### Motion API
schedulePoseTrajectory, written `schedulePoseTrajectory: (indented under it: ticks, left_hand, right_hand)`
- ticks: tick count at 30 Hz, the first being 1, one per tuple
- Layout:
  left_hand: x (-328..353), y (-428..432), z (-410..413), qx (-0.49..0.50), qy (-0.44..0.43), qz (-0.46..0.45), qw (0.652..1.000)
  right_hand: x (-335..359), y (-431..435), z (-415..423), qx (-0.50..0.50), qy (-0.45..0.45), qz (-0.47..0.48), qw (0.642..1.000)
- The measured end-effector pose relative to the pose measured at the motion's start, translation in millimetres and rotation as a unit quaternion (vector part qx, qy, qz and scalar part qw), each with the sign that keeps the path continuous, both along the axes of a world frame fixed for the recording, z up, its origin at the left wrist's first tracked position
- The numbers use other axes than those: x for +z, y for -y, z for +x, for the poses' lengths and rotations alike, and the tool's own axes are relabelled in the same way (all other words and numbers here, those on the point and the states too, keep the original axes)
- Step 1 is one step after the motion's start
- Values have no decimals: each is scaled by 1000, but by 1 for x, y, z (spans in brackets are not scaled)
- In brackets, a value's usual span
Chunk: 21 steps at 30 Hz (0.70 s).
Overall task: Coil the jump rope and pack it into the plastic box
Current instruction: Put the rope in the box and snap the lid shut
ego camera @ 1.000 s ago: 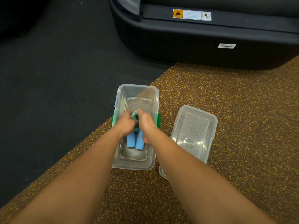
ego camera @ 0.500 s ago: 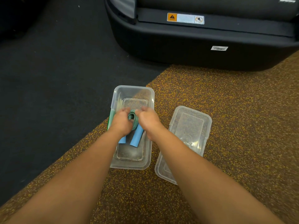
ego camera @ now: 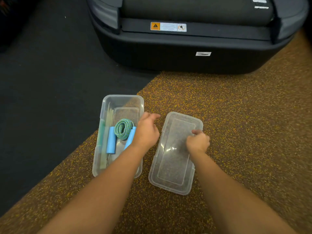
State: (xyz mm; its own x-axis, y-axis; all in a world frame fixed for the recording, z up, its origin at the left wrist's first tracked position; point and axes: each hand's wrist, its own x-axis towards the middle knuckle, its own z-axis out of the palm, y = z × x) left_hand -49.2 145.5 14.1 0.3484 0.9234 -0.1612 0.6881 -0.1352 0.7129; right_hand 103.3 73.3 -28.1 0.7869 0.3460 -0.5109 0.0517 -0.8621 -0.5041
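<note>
Finding: the jump rope point(ego camera: 124, 129) is in the plastic box point(ego camera: 121, 97), just left of the fingers point(ego camera: 152, 116) of my left hand point(ego camera: 146, 132). Its green-blue cord is wound into a tight coil between the two blue handles point(ego camera: 111, 140). The left hand hovers over the box's right wall, fingers loosely straight and slightly apart, holding nothing. My right hand point(ego camera: 198, 141) sits on the loose lid point(ego camera: 172, 166), which lies on the speckled floor point(ego camera: 228, 107) beside the box. Its fingers are curled down at the lid's right rim, with the thumb tip toward the far side. I cannot tell whether they have actually pinched the rim. Assessment: the rope looks light and soft, and the braided coil is likely to spring loose if disturbed. The handles appear stiff and padded, so they are the sound place to grip. The lid looks thin, light, somewhat flexible and slick. I would take it by its long rims, thumb on top and fingers beneath.
</note>
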Motion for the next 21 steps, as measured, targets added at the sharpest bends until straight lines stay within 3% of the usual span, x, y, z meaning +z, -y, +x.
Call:
schedulePoseTrajectory:
  ticks: [9,16,21]
  left_hand:
    - [-28,31,24,-55,-136,-250,957]
    - [-30,36,33,-48,-150,-290,944]
    - [-28,34,29,-18,-125,-285,950]
  right_hand:
    - [1,23,1,53,-20,-140,988]
    - [-7,24,-6,130,17,-135,982]
    - [-5,17,-2,85,-2,-128,988]
